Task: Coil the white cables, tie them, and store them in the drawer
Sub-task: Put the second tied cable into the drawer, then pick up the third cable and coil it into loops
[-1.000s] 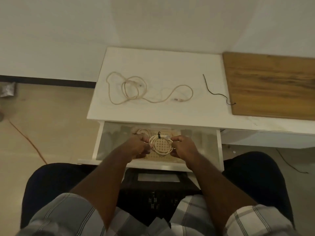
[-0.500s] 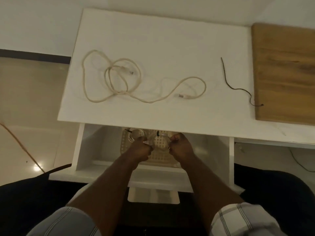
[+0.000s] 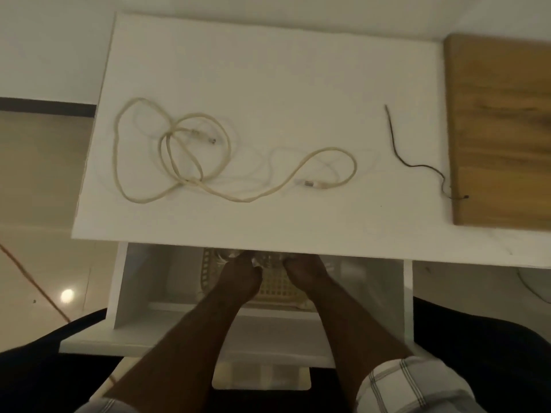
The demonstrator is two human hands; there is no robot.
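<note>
Now my two hands, left (image 3: 241,275) and right (image 3: 304,272), reach into the one open drawer (image 3: 143,293); their grasp is hidden. One loose white cable (image 3: 179,162) lies on the desk (image 3: 298,84), far left.

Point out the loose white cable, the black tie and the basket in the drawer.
loose white cable (image 3: 354,162), head view, right-hand loop.
black tie (image 3: 417,166), head view, middle bend.
basket (image 3: 275,286), head view, mesh floor between the hands.

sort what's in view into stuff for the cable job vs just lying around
Job: loose white cable on the desk; black tie; open drawer with basket; left hand and right hand in it.

Lying about: wooden board; orange cord on the floor.
</note>
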